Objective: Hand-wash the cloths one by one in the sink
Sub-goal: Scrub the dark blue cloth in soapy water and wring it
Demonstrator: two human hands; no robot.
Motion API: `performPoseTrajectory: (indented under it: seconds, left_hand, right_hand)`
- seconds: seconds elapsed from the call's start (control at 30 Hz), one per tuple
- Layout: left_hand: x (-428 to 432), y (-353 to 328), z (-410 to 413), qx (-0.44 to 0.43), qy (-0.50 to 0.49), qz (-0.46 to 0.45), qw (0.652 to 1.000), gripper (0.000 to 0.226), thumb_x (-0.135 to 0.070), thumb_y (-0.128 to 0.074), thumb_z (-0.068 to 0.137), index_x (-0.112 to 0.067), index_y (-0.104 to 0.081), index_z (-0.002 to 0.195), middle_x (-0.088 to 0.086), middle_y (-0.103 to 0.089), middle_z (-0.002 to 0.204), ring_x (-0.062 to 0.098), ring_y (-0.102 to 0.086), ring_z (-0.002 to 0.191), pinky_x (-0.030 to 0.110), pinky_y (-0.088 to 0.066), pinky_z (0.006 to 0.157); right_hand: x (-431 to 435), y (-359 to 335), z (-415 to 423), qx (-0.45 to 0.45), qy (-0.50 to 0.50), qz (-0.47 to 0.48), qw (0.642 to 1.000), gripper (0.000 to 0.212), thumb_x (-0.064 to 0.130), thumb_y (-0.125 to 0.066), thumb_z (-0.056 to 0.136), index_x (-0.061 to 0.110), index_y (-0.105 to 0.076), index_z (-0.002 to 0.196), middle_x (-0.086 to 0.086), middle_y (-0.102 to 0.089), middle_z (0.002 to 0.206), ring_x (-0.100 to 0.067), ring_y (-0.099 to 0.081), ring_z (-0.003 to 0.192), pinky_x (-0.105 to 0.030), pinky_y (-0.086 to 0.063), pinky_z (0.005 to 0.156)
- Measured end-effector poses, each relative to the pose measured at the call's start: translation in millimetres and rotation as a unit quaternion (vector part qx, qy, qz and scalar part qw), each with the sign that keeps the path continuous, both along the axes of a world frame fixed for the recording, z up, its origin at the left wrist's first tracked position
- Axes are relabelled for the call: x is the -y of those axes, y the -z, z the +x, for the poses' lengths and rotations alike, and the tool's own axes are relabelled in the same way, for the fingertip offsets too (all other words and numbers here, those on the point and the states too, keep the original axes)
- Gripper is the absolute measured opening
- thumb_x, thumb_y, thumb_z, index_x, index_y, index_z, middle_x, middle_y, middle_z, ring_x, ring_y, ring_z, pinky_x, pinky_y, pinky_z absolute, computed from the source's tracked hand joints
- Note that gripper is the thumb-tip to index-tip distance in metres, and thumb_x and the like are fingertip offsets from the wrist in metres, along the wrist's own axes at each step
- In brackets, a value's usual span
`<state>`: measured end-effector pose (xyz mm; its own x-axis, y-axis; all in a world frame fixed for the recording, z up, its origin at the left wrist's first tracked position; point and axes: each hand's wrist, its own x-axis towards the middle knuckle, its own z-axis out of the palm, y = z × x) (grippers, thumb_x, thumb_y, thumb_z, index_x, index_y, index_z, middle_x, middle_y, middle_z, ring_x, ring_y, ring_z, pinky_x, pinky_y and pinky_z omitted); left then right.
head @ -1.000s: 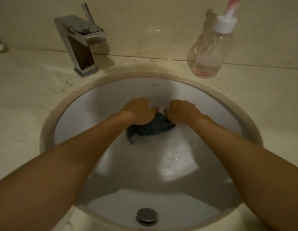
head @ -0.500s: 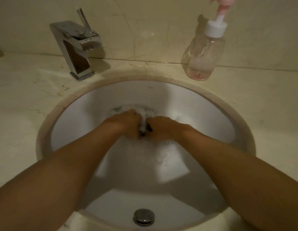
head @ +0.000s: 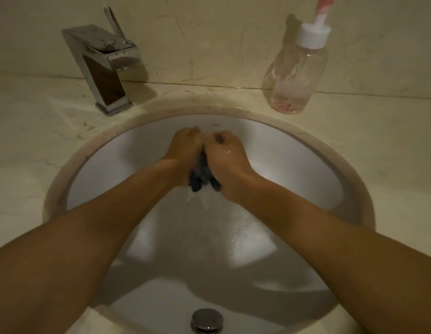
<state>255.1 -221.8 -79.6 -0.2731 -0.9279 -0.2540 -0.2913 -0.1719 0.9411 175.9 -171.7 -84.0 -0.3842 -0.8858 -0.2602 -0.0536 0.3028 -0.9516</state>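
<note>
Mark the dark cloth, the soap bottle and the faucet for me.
dark cloth (head: pixel 201 180), head view: bunched fold hanging down.
soap bottle (head: pixel 297 75), head view: clear body, above the pink liquid.
faucet (head: pixel 101 75), head view: dark front face of its body.

A chrome faucet (head: pixel 106 75) with a square body stands on the pale veined stone countertop (head: pixel 28 145) at the back left, its flat spout pointing toward the right. Water spots dot its top, and its thin lever handle (head: pixel 114 20) tilts upward. Well apart from it, at the back right, a clear pump bottle (head: pixel 298 75) stands upright on the same countertop, just in front of the wall (head: pixel 209 32). It has a white collar (head: pixel 313 36) and a pink pump head (head: pixel 324 6) cut off by the top edge. A little pinkish liquid sits at its bottom. The wall is the same cream stone, crossed by thin dark veins.
</note>
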Motion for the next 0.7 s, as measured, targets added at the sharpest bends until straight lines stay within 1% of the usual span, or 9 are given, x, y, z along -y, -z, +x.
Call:
performPoseTrajectory:
  seconds: [0.07, 0.17, 0.23, 0.3, 0.37, 0.43, 0.5, 0.6, 0.7]
  left_hand:
    - [-16, -8, -7, 0.003, -0.008, -0.01, 1.0, 0.039, -0.024, -0.033, 0.108, -0.006, -0.063, 0.09, 0.015, -0.068, 0.075, 0.035, -0.069, 0.069, 0.036, -0.058, 0.054]
    - [-49, -20, -22, -0.016, 0.057, -0.049, 0.997, 0.032, -0.018, -0.037, 0.108, -0.019, -0.059, 0.084, 0.001, -0.064, 0.081, 0.011, -0.063, 0.069, 0.027, -0.056, 0.062]
    - [-51, -18, -22, -0.003, 0.07, -0.079, 0.994, 0.03, -0.014, -0.036, 0.108, -0.018, -0.059, 0.09, 0.0, -0.064, 0.088, 0.01, -0.063, 0.078, 0.026, -0.055, 0.073]
    - [-33, -15, -15, 0.011, 0.018, -0.068, 0.997, 0.029, -0.013, -0.034, 0.107, -0.007, -0.06, 0.094, 0.013, -0.067, 0.094, 0.026, -0.067, 0.085, 0.041, -0.057, 0.082]
    - [-17, -15, -6, -0.03, -0.044, -0.044, 0.998, 0.029, -0.01, -0.037, 0.105, -0.003, -0.057, 0.085, 0.014, -0.063, 0.081, 0.028, -0.063, 0.073, 0.039, -0.055, 0.066]
    - [-21, -16, -7, -0.051, -0.064, 0.002, 0.997, 0.031, -0.015, -0.037, 0.106, -0.002, -0.061, 0.094, 0.015, -0.064, 0.08, 0.027, -0.064, 0.067, 0.031, -0.051, 0.05]
    - [-39, -21, -17, -0.055, -0.023, 0.015, 0.998, 0.034, -0.019, -0.033, 0.109, -0.003, -0.062, 0.099, 0.016, -0.065, 0.085, 0.025, -0.066, 0.07, 0.033, -0.054, 0.051]
    - [-48, -20, -23, -0.061, 0.022, -0.003, 0.998, 0.032, -0.019, -0.031, 0.11, -0.007, -0.058, 0.097, 0.012, -0.063, 0.09, 0.017, -0.064, 0.081, 0.033, -0.058, 0.074]
    - [-18, -17, -9, -0.046, -0.045, -0.049, 0.997, 0.024, -0.016, -0.036, 0.108, -0.014, -0.056, 0.094, -0.002, -0.059, 0.083, 0.002, -0.062, 0.068, 0.014, -0.048, 0.053]
  right_hand:
    - [3, -1, -9, -0.04, 0.041, -0.028, 0.998, 0.021, 0.027, -0.048, 0.108, 0.012, -0.06, 0.116, -0.012, -0.07, 0.102, -0.027, -0.07, 0.081, -0.028, -0.053, 0.052]
    - [8, -4, -37, -0.003, 0.089, -0.024, 0.996, 0.023, 0.023, -0.05, 0.106, 0.005, -0.064, 0.103, -0.012, -0.071, 0.099, -0.029, -0.071, 0.089, -0.038, -0.06, 0.077]
    - [5, -1, -31, 0.021, 0.078, 0.009, 0.997, 0.026, 0.023, -0.045, 0.108, 0.004, -0.062, 0.102, -0.012, -0.068, 0.091, -0.028, -0.068, 0.079, -0.03, -0.057, 0.062]
    - [2, 2, -12, 0.003, 0.059, 0.004, 0.998, 0.031, 0.026, -0.04, 0.11, 0.005, -0.062, 0.104, -0.012, -0.065, 0.083, -0.025, -0.067, 0.065, -0.021, -0.047, 0.041]
    - [-2, 0, 4, -0.021, 0.031, -0.027, 0.999, 0.028, 0.031, -0.04, 0.11, 0.012, -0.06, 0.109, -0.012, -0.065, 0.084, -0.024, -0.066, 0.062, -0.02, -0.043, 0.036]
    - [0, -4, -2, -0.064, 0.022, -0.044, 0.997, 0.022, 0.031, -0.044, 0.11, 0.015, -0.058, 0.11, -0.006, -0.065, 0.09, -0.02, -0.066, 0.071, -0.022, -0.05, 0.047]
    - [6, -9, -21, -0.068, 0.043, -0.051, 0.995, 0.021, 0.026, -0.048, 0.108, 0.01, -0.061, 0.112, -0.007, -0.067, 0.097, -0.022, -0.068, 0.085, -0.026, -0.053, 0.066]
    - [2, -8, -23, 0.0, 0.075, -0.02, 0.997, 0.028, 0.022, -0.046, 0.108, 0.001, -0.065, 0.111, -0.016, -0.07, 0.098, -0.029, -0.072, 0.088, -0.029, -0.056, 0.063]
    - [-9, -6, -1, -0.011, 0.019, -0.017, 1.0, 0.028, 0.031, -0.039, 0.111, 0.011, -0.059, 0.113, -0.01, -0.067, 0.1, -0.023, -0.069, 0.085, -0.026, -0.054, 0.057]
